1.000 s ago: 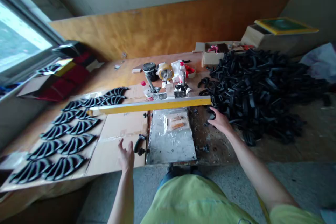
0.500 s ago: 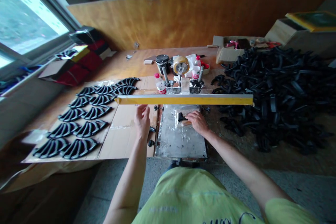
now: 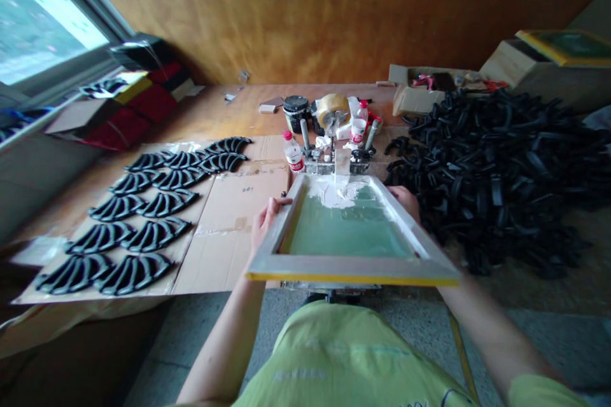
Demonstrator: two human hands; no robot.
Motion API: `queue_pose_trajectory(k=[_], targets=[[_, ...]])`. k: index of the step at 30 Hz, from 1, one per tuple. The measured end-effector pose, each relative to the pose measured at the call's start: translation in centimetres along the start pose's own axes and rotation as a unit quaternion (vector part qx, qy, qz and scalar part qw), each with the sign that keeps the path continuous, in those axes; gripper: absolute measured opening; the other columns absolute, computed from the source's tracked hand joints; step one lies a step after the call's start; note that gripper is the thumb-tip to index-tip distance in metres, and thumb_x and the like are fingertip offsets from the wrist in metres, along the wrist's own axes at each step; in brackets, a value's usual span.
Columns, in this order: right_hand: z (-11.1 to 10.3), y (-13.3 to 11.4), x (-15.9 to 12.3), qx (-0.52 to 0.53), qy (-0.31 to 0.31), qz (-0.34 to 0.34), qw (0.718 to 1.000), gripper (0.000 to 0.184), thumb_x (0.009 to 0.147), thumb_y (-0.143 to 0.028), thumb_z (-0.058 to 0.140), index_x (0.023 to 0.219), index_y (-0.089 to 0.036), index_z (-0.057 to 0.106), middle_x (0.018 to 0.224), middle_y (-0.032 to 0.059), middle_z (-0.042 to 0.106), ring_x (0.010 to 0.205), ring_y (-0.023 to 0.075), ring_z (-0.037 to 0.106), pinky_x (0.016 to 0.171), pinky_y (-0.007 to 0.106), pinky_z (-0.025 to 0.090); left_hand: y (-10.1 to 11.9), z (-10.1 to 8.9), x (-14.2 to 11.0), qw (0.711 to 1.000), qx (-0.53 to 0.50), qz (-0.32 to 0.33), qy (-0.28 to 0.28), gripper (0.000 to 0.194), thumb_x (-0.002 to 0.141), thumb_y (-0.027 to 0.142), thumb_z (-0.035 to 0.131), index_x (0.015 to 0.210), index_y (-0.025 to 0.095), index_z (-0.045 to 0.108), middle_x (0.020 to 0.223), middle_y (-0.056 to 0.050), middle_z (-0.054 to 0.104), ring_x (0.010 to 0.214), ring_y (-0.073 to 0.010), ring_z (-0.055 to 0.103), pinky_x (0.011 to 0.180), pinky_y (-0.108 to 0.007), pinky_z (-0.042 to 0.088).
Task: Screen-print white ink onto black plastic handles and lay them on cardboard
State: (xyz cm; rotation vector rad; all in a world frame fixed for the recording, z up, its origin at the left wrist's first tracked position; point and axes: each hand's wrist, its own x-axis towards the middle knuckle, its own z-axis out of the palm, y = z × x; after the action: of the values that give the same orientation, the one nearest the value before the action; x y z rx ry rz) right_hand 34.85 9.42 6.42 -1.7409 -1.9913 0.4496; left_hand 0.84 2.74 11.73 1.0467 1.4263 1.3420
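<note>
A silk-screen frame (image 3: pixel 353 265) tilts down over the metal plate, its green mesh smeared with white ink (image 3: pixel 340 194) at the far end. At its left side, my left hand (image 3: pixel 267 219) has its fingers closed on the edge. My right hand (image 3: pixel 407 202) is closed at the opposite edge, its fingertips partly hidden by the frame. A pale squeegee blade (image 3: pixel 342 164) stands at the back of the screen. The plate beneath, and anything lying on it, is covered from view.
Rows of curved black plastic pieces (image 3: pixel 133 272) lie on cardboard (image 3: pixel 224 216) at left. A big heap of similar pieces (image 3: pixel 501 172) fills the right. Behind the screen are a bottle (image 3: pixel 293 151), a black tub (image 3: pixel 296 113) and a tape roll (image 3: pixel 333 109).
The screen frame has swung down from nearly edge-on. My right hand has left the black piece on the plate and moved to the frame's right side; my left hand now meets its left side.
</note>
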Motion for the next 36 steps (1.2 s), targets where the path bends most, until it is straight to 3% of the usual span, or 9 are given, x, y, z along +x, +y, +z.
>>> queue_pose_trajectory(k=[2,5,8,12,20,24,27,29,36], targets=[[-0.9,-0.8,1.9,0.009,0.072,-0.012,0.997,0.039,0.095,-0.024,0.04,0.127,-0.015,0.061,0.125,0.0163,0.059,0.111,0.0274,0.057,0.095,0.041,0.047,-2.3,-1.0,-1.3,0.996,0.023,-0.071,-0.044,0.054,0.08,0.062,0.06,0.096,0.013,0.071,0.071,-0.001,0.063,0.06,-0.0112,0.051,0.055,-0.022,0.039],[-0.1,-4.3,4.4,-0.005,0.115,-0.116,0.987,0.052,0.086,-0.023,0.059,0.138,-0.017,0.05,0.14,0.0143,0.047,0.125,0.0266,0.049,0.103,0.041,0.043,-6.1,-1.5,-2.2,0.987,0.013,-0.135,-0.088,0.065,0.074,0.058,0.067,0.123,0.016,0.062,0.072,0.0,0.064,0.059,-0.0112,0.053,0.054,-0.021,0.038],[1.7,-7.6,6.1,-0.07,0.048,-0.166,0.983,0.049,0.083,-0.018,0.064,0.131,-0.015,0.053,0.129,0.0136,0.055,0.118,0.025,0.052,0.098,0.037,0.044,-9.4,-1.3,-2.2,0.986,0.034,-0.143,-0.085,0.081,0.072,0.057,0.068,0.141,0.02,0.047,0.073,0.001,0.065,0.06,-0.013,0.056,0.054,-0.022,0.04],[3.0,-8.5,7.0,-0.142,-0.076,-0.157,0.974,0.017,0.085,-0.019,0.061,0.102,-0.016,0.064,0.103,0.0102,0.066,0.099,0.0231,0.059,0.084,0.031,0.045,-11.5,-1.2,-1.8,0.985,0.059,-0.144,-0.072,0.076,0.074,0.057,0.067,0.139,0.02,0.05,0.075,0.001,0.064,0.059,-0.0124,0.055,0.053,-0.022,0.039],[4.9,-8.6,4.2,-0.209,-0.064,-0.106,0.97,0.023,0.085,-0.01,0.047,0.103,-0.011,0.062,0.102,0.0169,0.065,0.093,0.026,0.058,0.081,0.033,0.041,-11.6,-1.4,-1.9,0.983,0.041,-0.157,-0.089,0.074,0.077,0.055,0.065,0.139,0.018,0.05,0.076,0.0,0.064,0.062,-0.0114,0.054,0.054,-0.021,0.038],[5.2,-9.7,0.3,-0.203,-0.115,-0.243,0.942,0.022,0.086,-0.008,0.044,0.096,-0.013,0.063,0.096,0.0152,0.064,0.092,0.0258,0.055,0.076,0.034,0.04,-11.4,-1.4,-2.0,0.981,0.05,-0.165,-0.088,0.073,0.078,0.055,0.065,0.14,0.019,0.05,0.08,-0.001,0.065,0.063,-0.0118,0.055,0.054,-0.021,0.038],[3.9,-9.8,-1.7,-0.19,-0.153,-0.347,0.906,0.021,0.088,-0.009,0.043,0.093,-0.014,0.063,0.093,0.013,0.063,0.089,0.0237,0.054,0.073,0.033,0.039,-11.2,-1.3,-2.1,0.981,0.054,-0.163,-0.086,0.071,0.08,0.054,0.064,0.14,0.019,0.05,0.083,-0.002,0.066,0.065,-0.0118,0.055,0.056,-0.021,0.039],[3.0,-9.7,-1.8,-0.178,-0.168,-0.373,0.895,0.017,0.088,-0.011,0.047,0.091,-0.015,0.063,0.091,0.01,0.063,0.087,0.0219,0.054,0.072,0.031,0.038,-10.9,-1.2,-2.2,0.982,0.06,-0.159,-0.078,0.07,0.079,0.054,0.064,0.139,0.019,0.051,0.084,-0.002,0.066,0.066,-0.0122,0.056,0.057,-0.021,0.04],[4.0,-9.8,-1.1,-0.181,-0.089,-0.299,0.933,0.019,0.089,-0.009,0.045,0.093,-0.014,0.064,0.094,0.0121,0.063,0.094,0.0242,0.052,0.075,0.033,0.039,-10.6,-1.2,-2.3,0.985,0.047,-0.151,-0.068,0.071,0.076,0.054,0.067,0.135,0.017,0.055,0.08,-0.003,0.068,0.066,-0.0142,0.059,0.057,-0.022,0.043]])
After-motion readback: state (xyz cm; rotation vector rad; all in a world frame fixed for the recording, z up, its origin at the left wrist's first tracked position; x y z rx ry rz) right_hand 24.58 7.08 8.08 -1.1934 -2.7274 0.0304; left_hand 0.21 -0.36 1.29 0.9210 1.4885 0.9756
